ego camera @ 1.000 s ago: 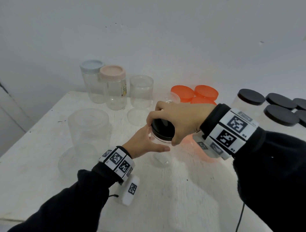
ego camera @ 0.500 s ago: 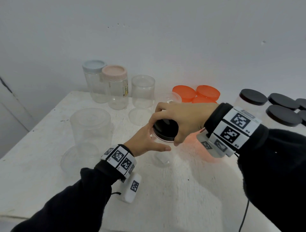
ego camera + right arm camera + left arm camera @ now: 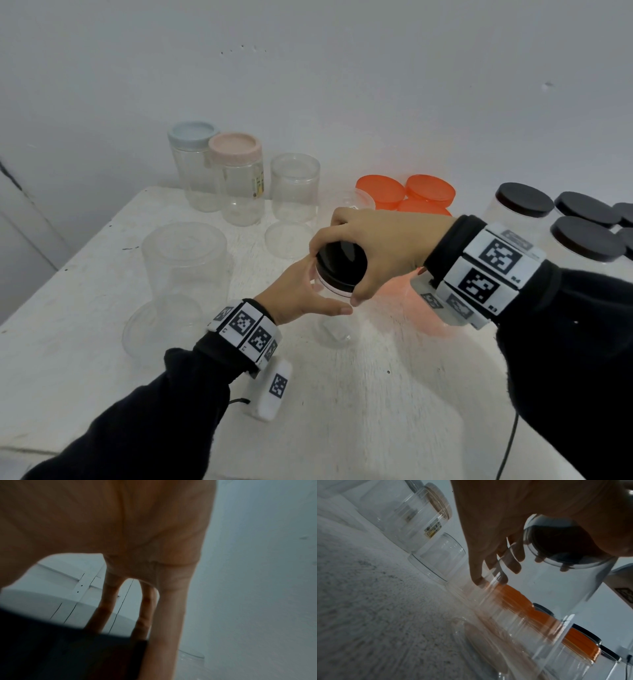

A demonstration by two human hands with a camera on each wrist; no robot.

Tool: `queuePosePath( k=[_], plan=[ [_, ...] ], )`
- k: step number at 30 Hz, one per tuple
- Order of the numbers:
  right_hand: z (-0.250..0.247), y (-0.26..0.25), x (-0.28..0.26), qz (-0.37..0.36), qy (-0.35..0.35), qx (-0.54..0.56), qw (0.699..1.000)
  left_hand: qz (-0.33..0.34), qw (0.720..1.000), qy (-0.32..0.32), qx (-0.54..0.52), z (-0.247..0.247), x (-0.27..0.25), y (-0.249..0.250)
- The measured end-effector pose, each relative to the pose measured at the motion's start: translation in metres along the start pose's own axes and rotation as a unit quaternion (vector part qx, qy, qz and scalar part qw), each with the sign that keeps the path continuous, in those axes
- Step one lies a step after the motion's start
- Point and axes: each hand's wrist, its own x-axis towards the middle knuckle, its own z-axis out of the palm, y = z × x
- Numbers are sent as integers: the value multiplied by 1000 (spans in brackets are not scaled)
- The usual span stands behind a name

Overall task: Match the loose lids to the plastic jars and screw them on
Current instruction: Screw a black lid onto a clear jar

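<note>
A small clear jar (image 3: 334, 323) stands mid-table with a black lid (image 3: 342, 260) on its mouth. My right hand (image 3: 337, 275) comes from above, and its thumb and fingers curl round the lid's rim. My left hand (image 3: 320, 291) wraps the jar's upper wall, thumb in front and fingers behind. In the left wrist view the left fingers (image 3: 481, 566) lie on the clear wall and the black lid (image 3: 563, 545) shows through it. The right wrist view shows the right fingers (image 3: 168, 615) reaching down past the black lid (image 3: 68, 653).
Jars with a blue lid (image 3: 193, 132) and a pink lid (image 3: 234, 145) stand at the back left beside an open jar (image 3: 294, 186). A small clear lid (image 3: 289, 238) lies nearby. A large clear jar (image 3: 185, 263) is on the left. Orange lids (image 3: 380, 190) and black-lidded jars (image 3: 524, 202) crowd the right.
Both hands keep their hold on the jar and the black lid. The right thumb has crept a little round the lid's rim; the jar stays in place.
</note>
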Motion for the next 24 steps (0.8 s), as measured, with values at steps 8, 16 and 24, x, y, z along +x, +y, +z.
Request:
queuePosePath(
  k=[8,16,24],
  plan=[
    [4,-9,-2,36,28,-50,998,6,1000,12,0,3,-2,2],
    [11,-15,0,58,96,-69,991,11,999,33,11,8,-6,8],
    [8,-9,-2,14,38,-78,996,1,998,47,36,4,-8,5]
  ],
)
